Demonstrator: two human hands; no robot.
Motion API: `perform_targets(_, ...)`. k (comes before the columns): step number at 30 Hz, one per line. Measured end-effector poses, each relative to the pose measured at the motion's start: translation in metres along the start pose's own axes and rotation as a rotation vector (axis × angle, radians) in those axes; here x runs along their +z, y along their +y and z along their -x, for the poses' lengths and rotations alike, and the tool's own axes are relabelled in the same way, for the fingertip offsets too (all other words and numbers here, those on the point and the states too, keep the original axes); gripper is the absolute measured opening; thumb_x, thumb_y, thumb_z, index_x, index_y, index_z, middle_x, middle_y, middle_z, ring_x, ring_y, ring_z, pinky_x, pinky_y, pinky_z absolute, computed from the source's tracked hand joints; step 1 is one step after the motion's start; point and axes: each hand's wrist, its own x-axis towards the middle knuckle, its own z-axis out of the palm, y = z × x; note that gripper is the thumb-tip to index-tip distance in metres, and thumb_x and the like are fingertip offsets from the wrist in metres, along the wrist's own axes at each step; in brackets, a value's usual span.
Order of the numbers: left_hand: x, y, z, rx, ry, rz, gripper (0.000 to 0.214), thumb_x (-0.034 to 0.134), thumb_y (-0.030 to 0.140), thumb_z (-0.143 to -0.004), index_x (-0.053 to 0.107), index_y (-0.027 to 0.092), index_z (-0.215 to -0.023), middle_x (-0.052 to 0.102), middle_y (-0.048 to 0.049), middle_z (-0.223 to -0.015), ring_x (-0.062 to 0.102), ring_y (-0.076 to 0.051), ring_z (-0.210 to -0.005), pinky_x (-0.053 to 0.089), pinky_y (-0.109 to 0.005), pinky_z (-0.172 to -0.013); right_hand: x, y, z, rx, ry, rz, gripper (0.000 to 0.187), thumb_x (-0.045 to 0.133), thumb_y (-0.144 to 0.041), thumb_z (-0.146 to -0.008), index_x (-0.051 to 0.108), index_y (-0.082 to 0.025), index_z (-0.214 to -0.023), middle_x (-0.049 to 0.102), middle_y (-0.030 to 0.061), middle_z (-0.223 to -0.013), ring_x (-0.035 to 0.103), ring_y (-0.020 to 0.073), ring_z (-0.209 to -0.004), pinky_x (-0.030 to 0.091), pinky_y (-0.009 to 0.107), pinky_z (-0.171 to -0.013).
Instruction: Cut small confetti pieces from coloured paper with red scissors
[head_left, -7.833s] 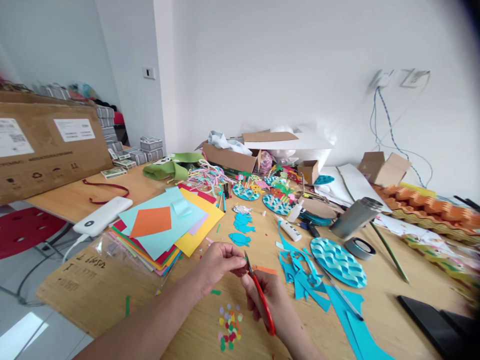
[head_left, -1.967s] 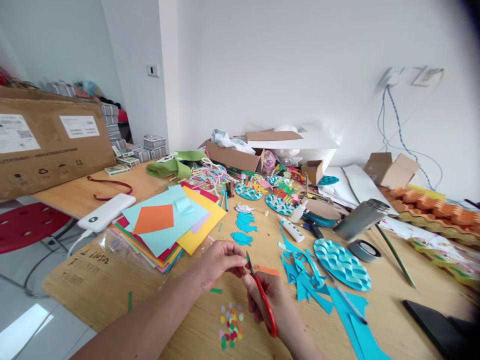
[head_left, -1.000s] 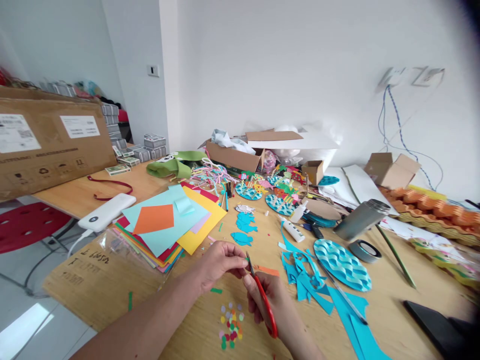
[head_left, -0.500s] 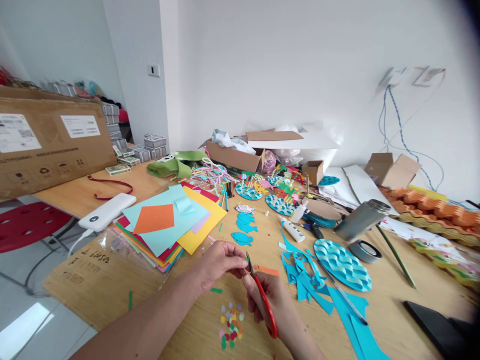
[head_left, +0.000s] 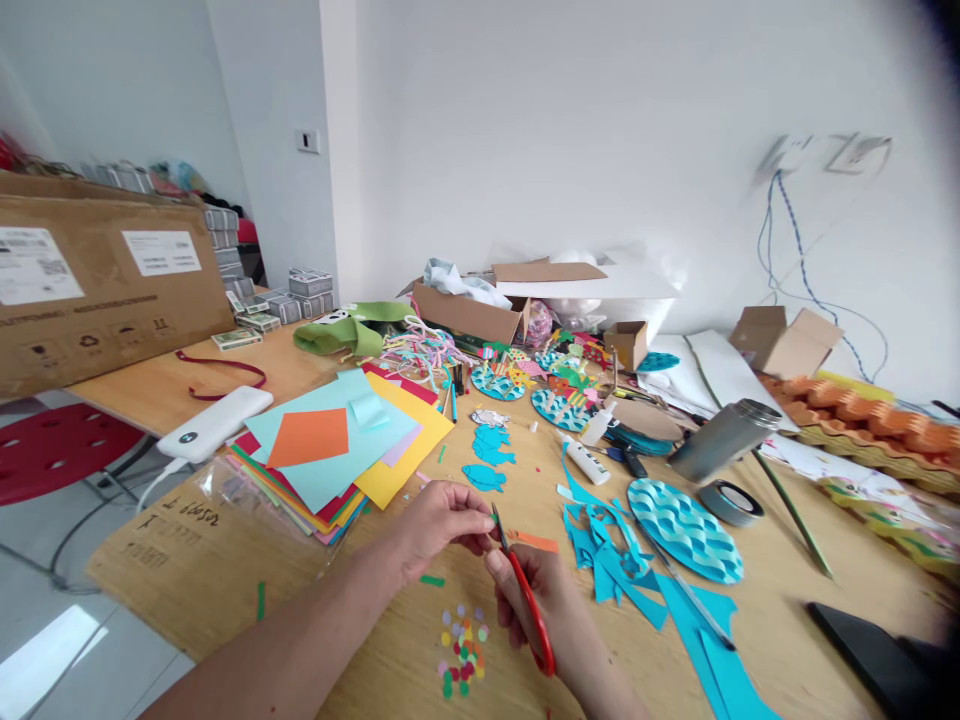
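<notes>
My right hand (head_left: 544, 590) grips red-handled scissors (head_left: 532, 610), their dark blades pointing up and away from me. Right by the blade tips, my left hand (head_left: 450, 525) is closed in a pinch; whatever is between its fingertips is too small to make out. An orange paper strip (head_left: 534, 542) shows just behind my right hand. Below the hands lie several small coloured paper dots (head_left: 463, 652) on the wooden table (head_left: 375, 640). Further off are blue paper fish (head_left: 484, 477), one with drawn lines.
Left stands a stack of coloured paper (head_left: 307, 440) beside a white power bank (head_left: 215, 425). To the right lie blue paper scraps (head_left: 611, 555), a wavy blue oval (head_left: 686, 530), a glue bottle (head_left: 585, 460), a tape roll (head_left: 731, 502) and a metal flask (head_left: 724, 440).
Almost nothing differs. Both hands and the scissors stay in the same place, with only a very slight shift at the fingertips and blades.
</notes>
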Motion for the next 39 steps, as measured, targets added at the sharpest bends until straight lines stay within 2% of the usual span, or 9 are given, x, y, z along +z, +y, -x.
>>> perform_targets(10, -0.0002, -0.0002, 0.0002, 0.013, 0.002, 0.015, 0.019, 0.068, 0.026, -0.059, 0.060, 0.011, -0.067, 0.063, -0.0042, -0.062, 0.057, -0.014, -0.059, 0.043, -0.029, -0.063, 0.0000, 0.0019, 0.0002, 0.005, 0.010, 0.000, 0.044, 0.053, -0.056, -0.073, 0.040, -0.018, -0.056, 0.052, -0.0023, -0.041, 0.044, 0.0070, -0.028, 0.025, 0.015, -0.029)
perform_targets(27, 0.0010, -0.0007, 0.0003, 0.010, 0.023, -0.039, 0.014, 0.067, 0.021, -0.059, 0.060, 0.012, -0.068, 0.061, -0.0005, -0.060, 0.054, -0.011, -0.057, 0.042, -0.025, -0.061, -0.0002, 0.0021, -0.0017, -0.004, 0.011, 0.012, 0.043, 0.053, -0.055, -0.074, 0.041, -0.017, -0.057, 0.053, -0.0014, -0.042, 0.046, 0.0068, -0.030, 0.027, 0.014, -0.030)
perform_targets(39, -0.0011, -0.0014, -0.0010, 0.020, -0.015, -0.038, 0.014, 0.065, 0.021, -0.061, 0.059, 0.011, -0.068, 0.062, -0.0030, -0.062, 0.056, -0.012, -0.058, 0.042, -0.026, -0.062, 0.0002, 0.0030, -0.0022, -0.002, 0.014, 0.006, 0.043, 0.053, -0.054, -0.073, 0.041, -0.017, -0.056, 0.053, -0.0015, -0.041, 0.045, 0.0068, -0.028, 0.025, 0.014, -0.029)
